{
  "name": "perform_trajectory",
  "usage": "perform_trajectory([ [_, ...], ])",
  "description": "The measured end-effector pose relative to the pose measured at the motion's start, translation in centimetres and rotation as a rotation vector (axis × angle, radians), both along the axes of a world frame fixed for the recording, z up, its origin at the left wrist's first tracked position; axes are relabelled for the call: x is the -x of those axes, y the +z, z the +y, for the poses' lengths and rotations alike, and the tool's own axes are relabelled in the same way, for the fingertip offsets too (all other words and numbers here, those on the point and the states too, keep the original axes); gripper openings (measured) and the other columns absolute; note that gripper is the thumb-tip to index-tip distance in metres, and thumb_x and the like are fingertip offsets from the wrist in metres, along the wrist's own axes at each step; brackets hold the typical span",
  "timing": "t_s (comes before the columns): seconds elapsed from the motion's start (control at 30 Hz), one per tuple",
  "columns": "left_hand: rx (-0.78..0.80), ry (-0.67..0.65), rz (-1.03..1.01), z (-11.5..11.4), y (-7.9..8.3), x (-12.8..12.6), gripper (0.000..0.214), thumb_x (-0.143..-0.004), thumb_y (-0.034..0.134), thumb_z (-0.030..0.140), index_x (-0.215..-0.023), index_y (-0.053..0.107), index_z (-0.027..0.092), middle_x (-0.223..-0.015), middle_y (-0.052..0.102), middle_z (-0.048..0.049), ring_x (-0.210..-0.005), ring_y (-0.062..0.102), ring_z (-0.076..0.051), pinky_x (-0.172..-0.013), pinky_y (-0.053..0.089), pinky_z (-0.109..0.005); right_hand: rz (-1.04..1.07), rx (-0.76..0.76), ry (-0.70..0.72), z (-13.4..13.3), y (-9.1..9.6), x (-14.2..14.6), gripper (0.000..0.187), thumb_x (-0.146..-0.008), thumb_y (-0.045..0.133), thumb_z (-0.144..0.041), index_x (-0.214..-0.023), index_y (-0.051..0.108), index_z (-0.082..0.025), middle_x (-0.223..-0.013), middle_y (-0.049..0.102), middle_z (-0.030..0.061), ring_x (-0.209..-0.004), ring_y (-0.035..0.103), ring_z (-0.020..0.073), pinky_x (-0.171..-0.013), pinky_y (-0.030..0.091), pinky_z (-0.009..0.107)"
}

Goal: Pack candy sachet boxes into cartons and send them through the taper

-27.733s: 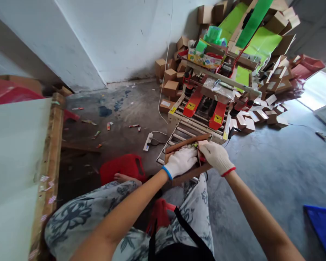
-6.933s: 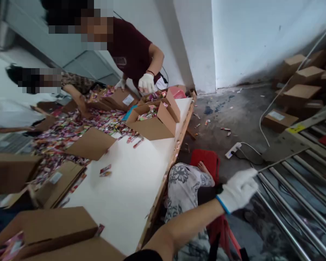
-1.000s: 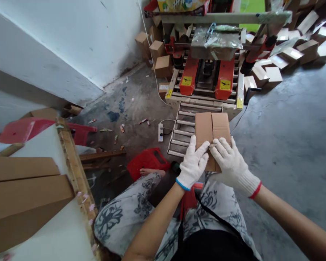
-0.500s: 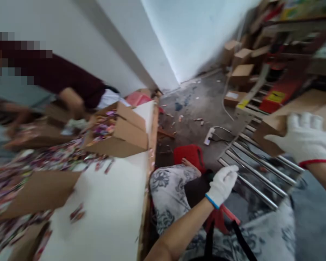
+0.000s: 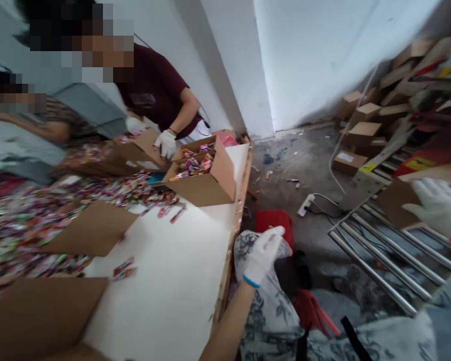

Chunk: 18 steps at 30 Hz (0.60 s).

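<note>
My right hand, in a white glove with a red cuff, lies against a cardboard box at the right edge. Its fingers are spread, and the box rests on a metal roller conveyor. My left hand, gloved in white with a blue cuff, hovers over my patterned trouser leg near the table's wooden edge. Its fingers are loosely extended and nothing shows in them. On the white table to the left, small wrapped packets lie near open cardboard flaps.
Across the table, a person's gloved hand is at a carton beside an open box of packets. A red stool and a power strip with cables are on the floor. Small cartons are piled by the wall.
My view has swung left, so the conveyor and box sit farther right. My left hand has moved away from the conveyor toward the table edge. My right hand stays at the box.
</note>
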<state>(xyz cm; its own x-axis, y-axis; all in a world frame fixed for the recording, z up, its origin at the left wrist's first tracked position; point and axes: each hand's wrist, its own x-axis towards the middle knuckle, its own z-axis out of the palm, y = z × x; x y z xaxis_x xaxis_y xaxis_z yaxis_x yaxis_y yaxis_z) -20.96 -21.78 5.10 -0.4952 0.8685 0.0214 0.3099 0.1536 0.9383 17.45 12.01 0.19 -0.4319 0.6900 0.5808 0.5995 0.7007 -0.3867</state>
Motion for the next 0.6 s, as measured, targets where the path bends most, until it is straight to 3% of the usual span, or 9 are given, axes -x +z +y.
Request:
perform_trajectory([
  [0.07, -0.023, 0.173, 0.048, -1.5, 0.6, 2.0, 0.033, -0.091, 0.062, 0.043, -0.110, 0.074, 0.020, -0.120, 0.074, -0.0115, -0.117, 0.067, -0.024, -0.112, 0.048, -0.044, -0.250, -0.063, -0.069, -1.0, 0.2, 0.7, 0.068, -0.092, 0.043, -0.056, -0.131, 0.056, -0.002, -0.138, 0.051, 0.0312, -0.129, 0.045, 0.0486, -0.106, 0.027, 0.071],
  [0.13, -0.009, 0.295, 0.043, -1.9, 0.4, 3.8, 0.034, -0.086, 0.067, 0.046, -0.106, 0.075, 0.020, -0.117, 0.075, -0.0115, -0.118, 0.067, -0.027, -0.108, 0.051, -0.045, -0.376, -0.073, -0.114, -2.3, 0.3, 1.1, 0.059, -0.093, 0.047, -0.040, -0.134, 0.055, 0.002, -0.137, 0.053, 0.0303, -0.130, 0.047, 0.0419, -0.109, 0.033, 0.061],
  [0.23, 0.019, 0.229, -0.021, -0.7, -0.6, 4.6, 0.038, -0.081, 0.070, 0.049, -0.106, 0.074, 0.021, -0.119, 0.074, -0.0115, -0.121, 0.066, -0.029, -0.109, 0.051, -0.045, -0.505, -0.085, -0.119, -3.9, -0.1, 1.0, 0.056, -0.090, 0.055, -0.024, -0.142, 0.050, -0.005, -0.147, 0.051, 0.0208, -0.135, 0.045, 0.0346, -0.118, 0.028, 0.054],
  [0.4, 0.065, 0.050, -0.300, 2.5, -1.8, 1.5, 0.054, -0.077, 0.073, 0.057, -0.115, 0.071, 0.020, -0.130, 0.069, -0.0117, -0.121, 0.066, -0.030, -0.112, 0.048, -0.048, -0.582, -0.090, -0.039, -5.5, -0.6, -0.7, 0.062, -0.085, 0.059, -0.011, -0.146, 0.047, -0.007, -0.151, 0.047, 0.0190, -0.140, 0.041, 0.0324, -0.122, 0.022, 0.054],
  [0.53, 0.110, 0.048, -0.335, 4.2, -1.6, -0.5, 0.059, -0.076, 0.073, 0.061, -0.116, 0.069, 0.018, -0.130, 0.069, -0.0138, -0.119, 0.067, -0.030, -0.114, 0.046, -0.049, -0.570, -0.014, -0.096, -2.5, 0.3, -3.6, 0.058, -0.089, 0.056, -0.010, -0.147, 0.047, -0.009, -0.153, 0.045, 0.0162, -0.139, 0.042, 0.0311, -0.121, 0.022, 0.051],
  [0.6, 0.104, 0.013, -0.305, 4.2, -0.9, -0.6, 0.061, -0.076, 0.073, 0.062, -0.118, 0.069, 0.018, -0.130, 0.069, -0.0136, -0.118, 0.067, -0.030, -0.113, 0.046, -0.049, -0.558, 0.027, -0.162, -0.3, 1.3, -5.2, 0.051, -0.096, 0.042, -0.010, -0.147, 0.047, -0.010, -0.155, 0.043, 0.0137, -0.140, 0.040, 0.0303, -0.119, 0.023, 0.050],
])
